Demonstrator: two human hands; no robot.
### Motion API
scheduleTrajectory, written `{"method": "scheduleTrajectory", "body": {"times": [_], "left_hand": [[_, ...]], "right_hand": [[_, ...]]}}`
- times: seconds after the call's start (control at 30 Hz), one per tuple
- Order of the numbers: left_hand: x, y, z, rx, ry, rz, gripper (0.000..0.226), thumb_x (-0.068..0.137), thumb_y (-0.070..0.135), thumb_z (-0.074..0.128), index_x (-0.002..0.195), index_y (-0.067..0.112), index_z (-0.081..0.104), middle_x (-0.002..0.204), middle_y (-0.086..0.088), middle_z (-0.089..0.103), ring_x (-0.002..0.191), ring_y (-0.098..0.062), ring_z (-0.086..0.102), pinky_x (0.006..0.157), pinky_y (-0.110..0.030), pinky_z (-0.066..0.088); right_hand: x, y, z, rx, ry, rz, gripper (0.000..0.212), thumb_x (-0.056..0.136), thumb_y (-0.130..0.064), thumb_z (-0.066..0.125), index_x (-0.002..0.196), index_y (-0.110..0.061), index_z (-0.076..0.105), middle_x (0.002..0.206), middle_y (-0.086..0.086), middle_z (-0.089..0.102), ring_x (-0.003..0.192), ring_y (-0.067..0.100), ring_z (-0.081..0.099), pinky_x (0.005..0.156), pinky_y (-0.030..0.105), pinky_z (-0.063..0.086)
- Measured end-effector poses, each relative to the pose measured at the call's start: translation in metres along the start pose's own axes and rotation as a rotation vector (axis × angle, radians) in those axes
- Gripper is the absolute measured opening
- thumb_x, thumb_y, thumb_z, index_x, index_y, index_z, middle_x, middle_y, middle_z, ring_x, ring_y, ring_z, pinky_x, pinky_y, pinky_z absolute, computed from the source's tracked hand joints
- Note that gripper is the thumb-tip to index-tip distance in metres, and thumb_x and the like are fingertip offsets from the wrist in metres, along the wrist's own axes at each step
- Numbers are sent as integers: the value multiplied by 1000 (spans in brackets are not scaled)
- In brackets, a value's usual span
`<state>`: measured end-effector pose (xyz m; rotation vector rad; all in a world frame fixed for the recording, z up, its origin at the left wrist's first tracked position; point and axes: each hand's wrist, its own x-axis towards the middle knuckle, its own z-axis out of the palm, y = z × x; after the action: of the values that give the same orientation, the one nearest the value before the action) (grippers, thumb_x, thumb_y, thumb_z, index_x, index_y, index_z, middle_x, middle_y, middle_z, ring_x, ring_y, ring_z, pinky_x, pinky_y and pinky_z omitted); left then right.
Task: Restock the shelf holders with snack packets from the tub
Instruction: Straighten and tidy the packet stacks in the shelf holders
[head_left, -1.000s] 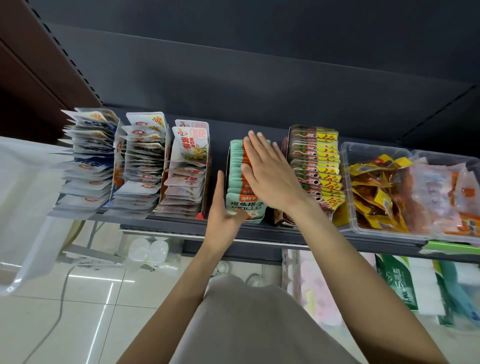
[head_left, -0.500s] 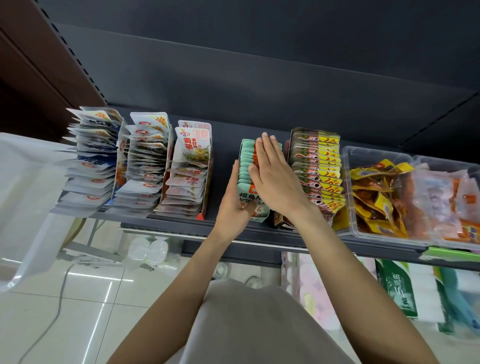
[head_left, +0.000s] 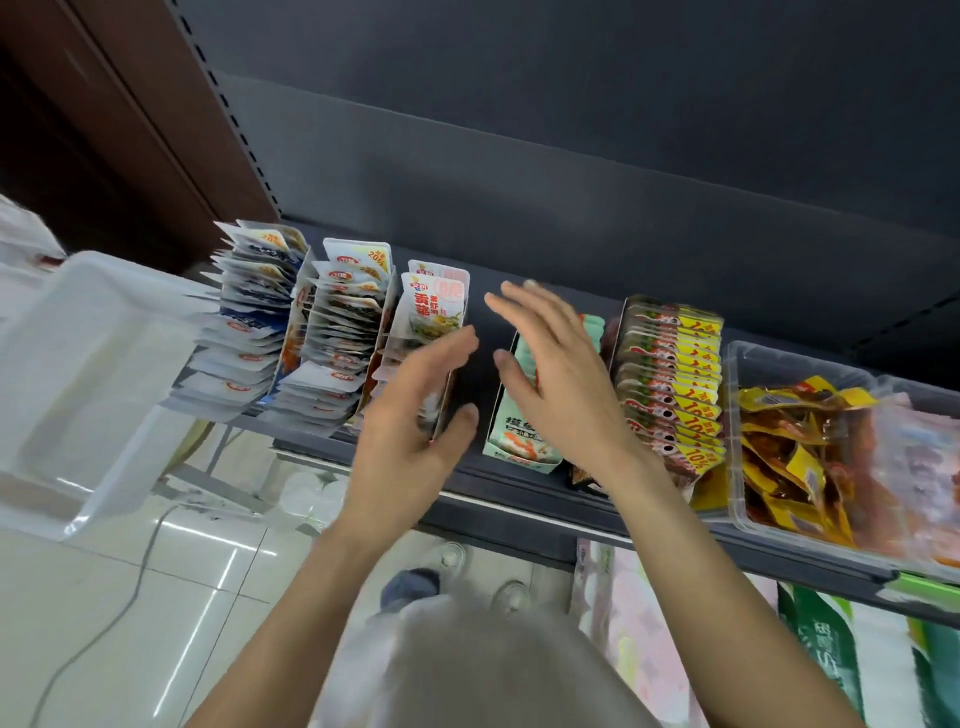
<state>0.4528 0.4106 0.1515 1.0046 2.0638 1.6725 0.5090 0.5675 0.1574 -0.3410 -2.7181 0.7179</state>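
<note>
On the dark shelf (head_left: 519, 488), five holders of snack packets stand in a row; the mint-green holder (head_left: 519, 436) is fourth from the left. Left of it stand three white-packet holders (head_left: 343, 343); right of it, touching, one red-and-yellow holder (head_left: 670, 379). Further right sit two clear tubs (head_left: 737, 431) of loose packets. Both hands are spread open and grip nothing: the right hand (head_left: 561, 374) hovers over the mint-green holder, the left hand (head_left: 415, 410) just left of it. One white tray (head_left: 78, 374) lies far left.

"20%" on white packets (head_left: 358, 260), "10%" on yellow-tagged packets (head_left: 693, 457) — other print too blurred to read
</note>
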Motion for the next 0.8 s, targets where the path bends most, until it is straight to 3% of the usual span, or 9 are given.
{"method": "scheduleTrajectory", "body": {"times": [0.1,0.2,0.3,0.37,0.5,0.67,0.8], "left_hand": [[9,-5,-53,482,74,187,34,88,20,57,121,16,60,114,12,63,106,-8,60,92,-29,49],[30,-26,-86,816,-56,315,32,86,32,62,111,13,67,101,2,69,94,-19,64,88,-37,48],[57,-51,-99,1006,-227,405,44,75,37,74,111,15,67,102,-3,68,100,-25,62,91,-39,44],[70,-60,-99,1112,-344,437,60,67,47,78,116,15,64,108,-3,65,105,-26,58,93,-41,41],[90,-70,-89,1365,-574,477,79,68,75,55,123,18,50,116,1,57,110,-23,46,98,-40,26],[113,-68,-85,1307,-537,795,45,73,55,56,98,18,65,90,4,68,91,-19,57,83,-36,36],[118,-71,-87,1239,-520,892,21,70,40,66,75,20,71,65,7,67,70,-15,60,74,-29,41]], "right_hand": [[8,-14,11,57,-14,-50,47,93,-14,56,139,-13,46,144,3,45,132,19,40,107,30,33],[33,-16,29,-45,-87,-30,66,92,-20,60,149,-15,28,153,5,28,141,22,25,113,31,21],[68,-10,46,-147,-199,101,80,92,-21,59,152,-13,7,159,8,12,146,24,8,117,37,11],[84,-7,51,-169,-265,171,78,94,-24,56,152,-13,5,157,9,18,145,25,13,117,38,17],[85,-6,49,-225,-433,151,68,96,-29,49,152,-19,13,151,6,29,138,23,28,111,40,25],[66,-13,47,-194,-507,190,75,93,-25,54,153,-19,9,157,5,21,143,19,21,119,35,10],[58,-19,53,-176,-583,242,90,88,-45,60,153,-19,3,157,5,22,143,18,21,118,33,12]]}}
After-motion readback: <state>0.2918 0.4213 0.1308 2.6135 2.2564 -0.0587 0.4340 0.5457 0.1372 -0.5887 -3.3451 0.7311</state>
